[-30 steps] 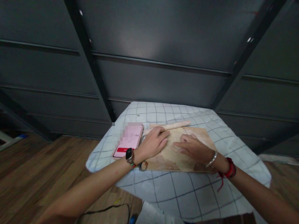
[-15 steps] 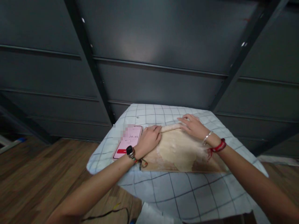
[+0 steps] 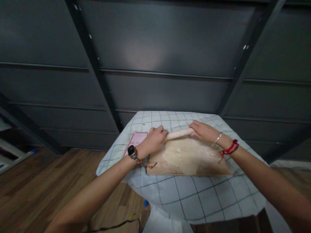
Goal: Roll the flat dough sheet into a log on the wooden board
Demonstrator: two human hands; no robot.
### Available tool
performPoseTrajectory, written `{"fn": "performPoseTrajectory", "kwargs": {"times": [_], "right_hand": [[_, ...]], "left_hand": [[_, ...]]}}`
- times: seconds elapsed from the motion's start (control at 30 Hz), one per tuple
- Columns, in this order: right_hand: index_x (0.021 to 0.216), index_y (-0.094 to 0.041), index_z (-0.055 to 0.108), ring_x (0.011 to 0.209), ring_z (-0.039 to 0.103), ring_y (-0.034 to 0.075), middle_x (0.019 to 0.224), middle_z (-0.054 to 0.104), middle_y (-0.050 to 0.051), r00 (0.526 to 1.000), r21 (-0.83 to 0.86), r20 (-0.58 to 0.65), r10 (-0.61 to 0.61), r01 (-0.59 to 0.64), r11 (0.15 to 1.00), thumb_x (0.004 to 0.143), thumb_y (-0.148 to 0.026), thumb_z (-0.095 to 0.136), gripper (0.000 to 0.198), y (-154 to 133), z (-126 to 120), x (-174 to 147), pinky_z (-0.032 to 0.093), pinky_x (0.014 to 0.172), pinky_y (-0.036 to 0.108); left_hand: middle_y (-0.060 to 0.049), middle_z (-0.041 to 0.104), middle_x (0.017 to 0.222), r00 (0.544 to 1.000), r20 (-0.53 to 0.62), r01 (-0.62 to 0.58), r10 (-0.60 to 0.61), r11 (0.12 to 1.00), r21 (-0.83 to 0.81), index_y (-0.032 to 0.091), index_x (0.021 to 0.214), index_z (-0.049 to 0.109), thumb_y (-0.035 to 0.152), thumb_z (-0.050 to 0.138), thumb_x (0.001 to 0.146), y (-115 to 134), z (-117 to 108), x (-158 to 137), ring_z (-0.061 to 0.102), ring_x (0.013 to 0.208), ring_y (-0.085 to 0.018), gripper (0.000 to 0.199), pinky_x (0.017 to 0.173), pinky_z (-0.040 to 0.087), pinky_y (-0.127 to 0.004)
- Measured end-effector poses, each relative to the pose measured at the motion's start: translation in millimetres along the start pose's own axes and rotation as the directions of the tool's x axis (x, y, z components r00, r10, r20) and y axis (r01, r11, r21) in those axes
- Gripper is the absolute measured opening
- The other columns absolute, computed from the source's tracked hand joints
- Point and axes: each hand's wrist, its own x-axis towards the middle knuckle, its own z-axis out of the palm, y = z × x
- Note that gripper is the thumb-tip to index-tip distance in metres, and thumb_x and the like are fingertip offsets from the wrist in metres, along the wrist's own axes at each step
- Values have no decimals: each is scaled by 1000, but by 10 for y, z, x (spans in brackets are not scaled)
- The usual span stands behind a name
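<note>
A pale, floury rolling pin [image 3: 179, 134] lies across the far side of a flattened sheet of dough [image 3: 188, 158]. My left hand [image 3: 156, 137] is closed round the pin's left end, with a watch on that wrist. Round its right end are the curled fingers of my right hand [image 3: 201, 130]. Both ends of the pin are hidden under the hands. Beneath the dough is a wooden board [image 3: 157, 168], dusted with flour toward its right side.
A phone [image 3: 138, 138] showing a timer lies left of the board, partly behind my left wrist. The small table has a white checked cloth [image 3: 179, 191]. Dark metal panels [image 3: 167, 90] rise behind it. A black cable [image 3: 116, 221] runs over the wooden floor [image 3: 80, 181].
My right-hand fingers, spread before, have closed round the rolling pin's end. My left hand, flatter earlier, is now curled with raised knuckles. The view has shifted slightly.
</note>
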Motion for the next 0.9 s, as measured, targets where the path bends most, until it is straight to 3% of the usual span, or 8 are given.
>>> {"fn": "performPoseTrajectory", "kwargs": {"times": [0.2, 0.4, 0.5, 0.57, 0.63, 0.7, 0.8, 0.9], "right_hand": [[107, -14, 55, 94, 56, 22, 101, 56, 11, 999, 235, -35, 8, 1, 972, 88, -23, 50, 21, -162, 157, -559, 46, 83, 35], [105, -17, 59, 97, 55, 22, 100, 59, 10, 999, 345, -51, 9, 9, 939, 88, -27, 53, 21, -164, 283, -777, 45, 87, 38], [110, -18, 60, 104, 53, 24, 106, 59, 11, 984, 318, -159, 74, -20, 948, 90, -32, 50, 27, -146, 231, -692, 43, 92, 42], [114, -18, 60, 106, 52, 25, 110, 58, 12, 953, 311, -249, 174, -92, 946, 92, -33, 46, 31, -153, 222, -579, 42, 94, 42], [116, -16, 60, 105, 53, 24, 110, 59, 13, 924, 313, -278, 262, -170, 934, 94, -32, 41, 34, -188, 262, -447, 42, 93, 40], [117, -14, 60, 105, 54, 23, 108, 61, 13, 923, 288, -241, 301, -228, 930, 95, -31, 39, 35, -247, 345, -327, 42, 93, 38], [112, -12, 62, 105, 54, 21, 107, 63, 13, 951, 213, -144, 274, -240, 947, 96, -29, 36, 34, -334, 478, -216, 41, 93, 35], [108, -12, 63, 106, 55, 21, 109, 65, 13, 963, 163, -104, 250, -232, 959, 98, -26, 32, 36, -361, 548, -181, 40, 94, 35]], "left_hand": [[-9, 57, 102, 986, 96, -124, 138, 983, -139, 17, 106, 60, 24, 39, 92, 139, -89, -177, 54, 95, -21, 26, 84, 41, -35], [-9, 62, 101, 999, -29, 18, -27, 955, -296, 16, 102, 62, 33, 33, 95, 63, -76, -65, 56, 97, -20, 33, 89, 43, -36], [-9, 64, 99, 977, -104, 120, -187, 881, -457, 16, 94, 63, 35, 38, 92, 63, -39, 22, 57, 99, -21, 32, 92, 42, -38], [-9, 64, 104, 934, -134, 159, -333, 718, -678, 17, 95, 63, 40, 37, 92, 109, -11, 89, 57, 102, -22, 35, 94, 41, -39], [-10, 63, 113, 877, -95, 129, -471, 421, -898, 17, 100, 61, 44, 31, 92, 171, 11, 168, 57, 107, -21, 41, 94, 42, -39], [-11, 61, 119, 848, 11, 79, -529, 106, -991, 18, 105, 60, 45, 27, 92, 219, 32, 238, 57, 110, -22, 45, 93, 44, -39], [-13, 60, 119, 869, 180, 75, -460, -236, -969, 17, 110, 59, 44, 26, 92, 232, 75, 271, 57, 111, -24, 46, 89, 46, -43], [-12, 60, 120, 899, 277, 87, -339, -481, -873, 19, 117, 55, 40, 24, 91, 188, 135, 215, 57, 110, -24, 45, 89, 45, -47]]}}
